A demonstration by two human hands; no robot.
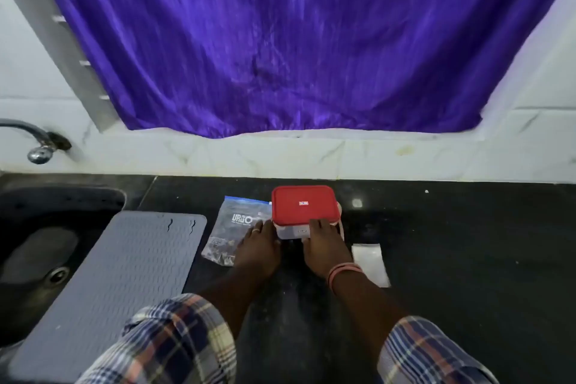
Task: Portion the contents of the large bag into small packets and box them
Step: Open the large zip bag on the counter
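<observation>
Left hand: my left hand point(258, 248) reaches forward over the dark counter point(452, 259), fingers loosely extended and flat, fingertips touching the near left corner of the box point(293, 232); it grips nothing.
Right hand: my right hand point(322, 246) lies palm down with fingers spread over the near edge of the red lid point(304, 204), pressing rather than clasping; bangles point(343, 271) circle the wrist.
Box: pale and rectangular, lid on; I cannot tell what is inside.
Large bag: a clear zip bag point(233, 231) lies flat just left of the box, partly under my left hand, dark bits at its near end.
Small packets: a pale, flat stack point(371, 262) lies just right of my right wrist.
Mat: a grey ribbed mat point(124, 284) sits beside the sink point(37, 246), far left.
</observation>
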